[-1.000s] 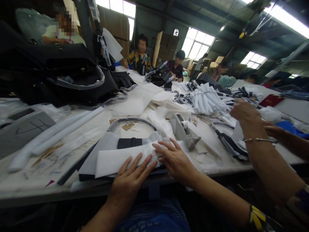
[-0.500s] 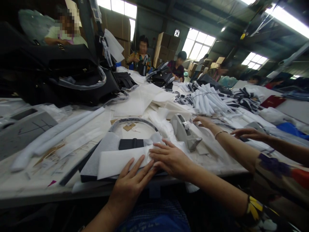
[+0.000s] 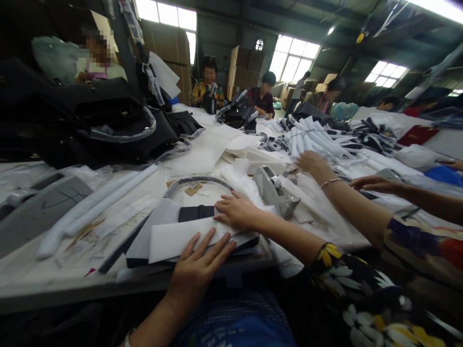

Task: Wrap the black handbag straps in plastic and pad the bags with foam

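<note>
While resting left hand (image 3: 197,270) on rectangular white foam sheet (image 3: 172,237), right hand (image 3: 237,212) by flat black strap (image 3: 194,213), with grips spread flat, clasping nothing, could crease foam by pressing unevenly.

Tally by kind

One left hand (image 3: 197,267) and one right hand (image 3: 235,210) are resting on one handled bag (image 3: 195,213) bearing one looped handle (image 3: 199,177). At least two grey tape dispensers (image 3: 265,185) are standing. Two white tubes (image 3: 108,200) are lying at left. One tan tag (image 3: 193,189) is showing.

Foam strip (image 3: 169,241) matt; tape dispenser (image 3: 266,189) smooth plastic.
</note>
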Action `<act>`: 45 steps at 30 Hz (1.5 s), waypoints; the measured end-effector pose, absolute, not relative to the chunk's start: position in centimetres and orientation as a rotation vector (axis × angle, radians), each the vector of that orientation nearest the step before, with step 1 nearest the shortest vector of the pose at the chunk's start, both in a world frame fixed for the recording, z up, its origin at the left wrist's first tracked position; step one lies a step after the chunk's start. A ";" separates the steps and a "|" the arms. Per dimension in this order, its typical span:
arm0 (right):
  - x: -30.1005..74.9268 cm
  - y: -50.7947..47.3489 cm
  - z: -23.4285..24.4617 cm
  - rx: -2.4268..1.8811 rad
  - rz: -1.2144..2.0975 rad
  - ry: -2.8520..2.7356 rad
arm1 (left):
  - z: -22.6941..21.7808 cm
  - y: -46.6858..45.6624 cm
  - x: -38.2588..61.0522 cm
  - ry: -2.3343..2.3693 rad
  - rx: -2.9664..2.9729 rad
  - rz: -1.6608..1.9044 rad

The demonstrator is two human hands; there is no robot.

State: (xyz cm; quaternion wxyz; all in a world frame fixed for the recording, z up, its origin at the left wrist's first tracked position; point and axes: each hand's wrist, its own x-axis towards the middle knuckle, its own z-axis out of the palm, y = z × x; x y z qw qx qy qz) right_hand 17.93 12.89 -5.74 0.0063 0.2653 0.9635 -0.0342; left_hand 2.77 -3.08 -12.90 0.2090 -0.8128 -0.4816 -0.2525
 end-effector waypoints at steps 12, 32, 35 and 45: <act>17.9 12.2 -5.7 0.931 0.066 2.991 | -13.5 -3.2 2.7 -1.355 -2.279 -0.708; 25.6 1.5 -17.7 0.272 0.179 3.820 | -12.5 -3.7 2.6 -1.363 -2.401 -0.593; 26.7 1.2 -16.7 0.353 0.103 3.854 | -12.4 -3.7 2.6 -1.378 -2.393 -0.596; 27.8 0.6 -19.7 0.694 0.193 3.742 | -12.6 -3.5 2.6 -1.366 -2.374 -0.587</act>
